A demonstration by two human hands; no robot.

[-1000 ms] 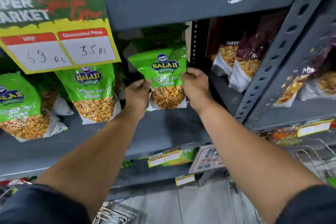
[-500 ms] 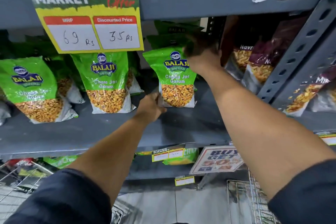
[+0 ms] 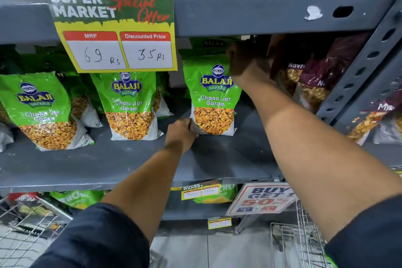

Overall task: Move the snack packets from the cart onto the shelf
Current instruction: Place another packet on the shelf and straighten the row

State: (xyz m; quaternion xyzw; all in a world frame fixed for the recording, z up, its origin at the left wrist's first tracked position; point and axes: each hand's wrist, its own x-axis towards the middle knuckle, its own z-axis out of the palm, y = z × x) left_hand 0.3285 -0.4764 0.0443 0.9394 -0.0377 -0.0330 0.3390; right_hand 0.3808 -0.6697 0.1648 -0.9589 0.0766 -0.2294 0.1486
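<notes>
Standing upright on the grey shelf (image 3: 228, 159), a green snack packet (image 3: 214, 95) marked "Chana Jor Garam" is held at two points. The left hand (image 3: 181, 135) pinches its lower left corner; the right hand (image 3: 245, 65) closes over its upper right edge, fingers hidden in shadow. Two matching packets (image 3: 130, 104) stand to the left beneath a price sign (image 3: 113, 28). Wire cart (image 3: 302, 237) near right.

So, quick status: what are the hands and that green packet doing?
Left hand on green packet's bottom corner. Right hand at its top edge. Packet upright on shelf. Maroon packets close beside.
</notes>
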